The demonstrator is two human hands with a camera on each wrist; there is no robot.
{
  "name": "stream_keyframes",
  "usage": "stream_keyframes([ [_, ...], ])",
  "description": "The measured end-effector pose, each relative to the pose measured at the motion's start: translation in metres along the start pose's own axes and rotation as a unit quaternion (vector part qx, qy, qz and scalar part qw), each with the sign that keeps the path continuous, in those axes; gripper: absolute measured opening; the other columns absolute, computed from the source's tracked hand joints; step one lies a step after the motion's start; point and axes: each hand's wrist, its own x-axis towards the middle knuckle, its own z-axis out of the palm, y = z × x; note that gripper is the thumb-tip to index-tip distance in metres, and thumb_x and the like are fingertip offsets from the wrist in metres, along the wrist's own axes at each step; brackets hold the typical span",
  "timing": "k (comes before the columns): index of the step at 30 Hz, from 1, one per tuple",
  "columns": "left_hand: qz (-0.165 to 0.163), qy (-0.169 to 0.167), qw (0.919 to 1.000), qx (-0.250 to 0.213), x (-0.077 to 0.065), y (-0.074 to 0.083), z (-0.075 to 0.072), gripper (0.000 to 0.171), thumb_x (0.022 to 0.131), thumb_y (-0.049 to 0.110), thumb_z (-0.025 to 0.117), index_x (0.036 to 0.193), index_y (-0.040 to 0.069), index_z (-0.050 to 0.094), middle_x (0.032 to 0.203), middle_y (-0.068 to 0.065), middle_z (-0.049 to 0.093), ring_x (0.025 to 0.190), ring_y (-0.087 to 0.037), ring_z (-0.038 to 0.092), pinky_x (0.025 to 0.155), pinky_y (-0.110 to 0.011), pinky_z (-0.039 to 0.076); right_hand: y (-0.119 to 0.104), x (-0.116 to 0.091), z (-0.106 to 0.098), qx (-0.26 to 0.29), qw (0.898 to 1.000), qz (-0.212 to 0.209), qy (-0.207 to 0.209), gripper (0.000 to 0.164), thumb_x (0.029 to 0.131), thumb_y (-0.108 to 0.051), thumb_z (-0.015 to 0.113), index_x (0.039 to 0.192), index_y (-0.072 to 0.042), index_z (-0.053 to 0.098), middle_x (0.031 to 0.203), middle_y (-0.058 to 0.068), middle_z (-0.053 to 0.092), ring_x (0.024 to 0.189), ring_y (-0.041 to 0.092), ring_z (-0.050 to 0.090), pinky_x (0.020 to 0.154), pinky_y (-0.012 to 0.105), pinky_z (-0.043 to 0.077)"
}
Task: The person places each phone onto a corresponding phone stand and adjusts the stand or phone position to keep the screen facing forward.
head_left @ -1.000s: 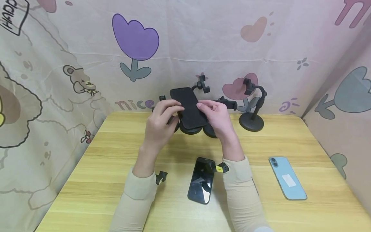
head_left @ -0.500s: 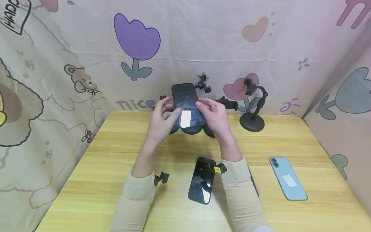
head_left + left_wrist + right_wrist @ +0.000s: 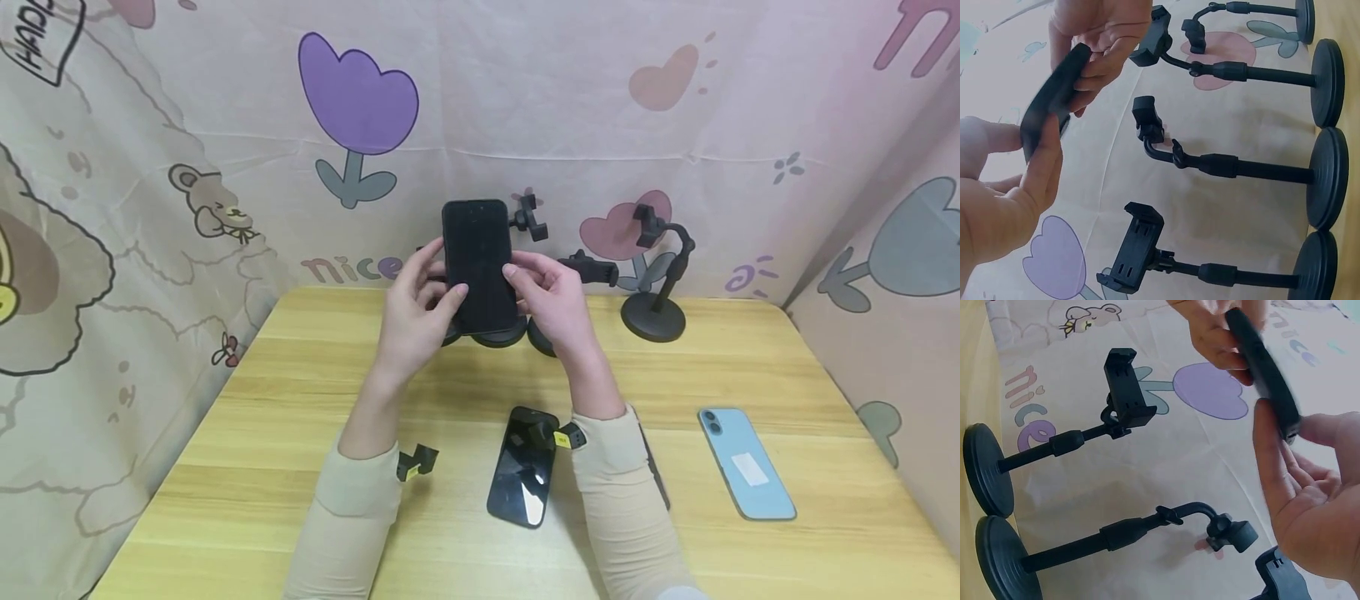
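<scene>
A black smartphone [image 3: 478, 242] is held up above the back of the table, screen toward the head camera and nearly upright. My left hand [image 3: 415, 312] grips its left edge, thumb at the front and fingers reaching behind. On the opposite edge my right hand [image 3: 553, 302] pinches it between thumb and fingers. Seen edge-on in the left wrist view, the phone [image 3: 1054, 94] sits between both hands. Several black phone stands are lined up behind; one holder [image 3: 529, 218] shows just right of the phone, and an angled clamp [image 3: 1132, 250] faces it in the left wrist view.
Another black phone [image 3: 517, 483] lies face up between my forearms. A light blue phone [image 3: 750, 467] lies face down at the right. One more dark phone [image 3: 656, 467] is partly hidden by my right sleeve. A separate stand [image 3: 652, 317] is at the back right, before a patterned cloth [image 3: 495, 100].
The phone has turned from a leftward tilt to nearly upright and risen slightly. My left hand has changed from fingertips over the screen to thumb in front, fingers behind.
</scene>
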Motion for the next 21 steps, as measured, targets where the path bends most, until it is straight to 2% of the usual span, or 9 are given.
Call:
stream_keyframes([
  [2, 0.021, 0.001, 0.9996, 0.019, -0.0003, 0.0, -0.0006, 0.063, 0.095, -0.01, 0.068, 0.153, 0.002, 0.048, 0.12, -0.022, 0.065, 0.093, -0.024, 0.069, 0.08, -0.024, 0.06, -0.0005, -0.0004, -0.0005, -0.001, 1.0, -0.001, -0.009, 0.04, 0.101, -0.015, 0.069, 0.137, 0.001, 0.064, 0.109, 0.017, 0.075, 0.085, 0.015, 0.072, 0.074, 0.032, 0.064],
  [8, 0.059, 0.001, 0.9944, 0.089, -0.0005, -0.0004, -0.0033, 0.063, 0.093, -0.011, 0.07, 0.15, 0.01, 0.055, 0.121, -0.016, 0.067, 0.096, -0.026, 0.068, 0.076, -0.028, 0.063, 0.0001, -0.0003, -0.0012, -0.023, 0.999, 0.0, -0.041, 0.043, 0.097, -0.016, 0.074, 0.138, -0.002, 0.064, 0.114, 0.019, 0.073, 0.096, 0.02, 0.074, 0.079, 0.036, 0.064],
  [15, 0.121, -0.011, 0.9805, 0.155, 0.0003, -0.0049, -0.0043, 0.061, 0.093, -0.012, 0.069, 0.149, 0.008, 0.057, 0.122, -0.016, 0.068, 0.093, -0.025, 0.068, 0.074, -0.031, 0.063, 0.0028, 0.0005, -0.0006, -0.017, 0.998, -0.004, -0.052, 0.033, 0.095, -0.003, 0.073, 0.127, 0.004, 0.066, 0.104, 0.021, 0.072, 0.089, 0.021, 0.076, 0.079, 0.038, 0.064],
  [17, 0.127, -0.014, 0.9788, 0.16, 0.0004, -0.0056, -0.0041, 0.06, 0.094, -0.011, 0.069, 0.149, 0.008, 0.056, 0.122, -0.016, 0.067, 0.093, -0.025, 0.068, 0.074, -0.033, 0.063, 0.0034, 0.0007, -0.0005, -0.012, 0.999, -0.01, -0.052, 0.032, 0.095, -0.002, 0.072, 0.125, 0.006, 0.066, 0.103, 0.021, 0.072, 0.088, 0.02, 0.076, 0.079, 0.039, 0.064],
  [21, 0.122, -0.005, 0.9807, 0.153, 0.0013, -0.0069, -0.0037, 0.056, 0.096, -0.007, 0.069, 0.148, 0.01, 0.058, 0.121, -0.014, 0.067, 0.095, -0.023, 0.068, 0.078, -0.039, 0.064, 0.0038, 0.0006, -0.0003, -0.001, 0.999, -0.024, -0.044, 0.031, 0.094, -0.002, 0.073, 0.123, 0.007, 0.067, 0.101, 0.021, 0.073, 0.085, 0.019, 0.076, 0.077, 0.041, 0.065],
])
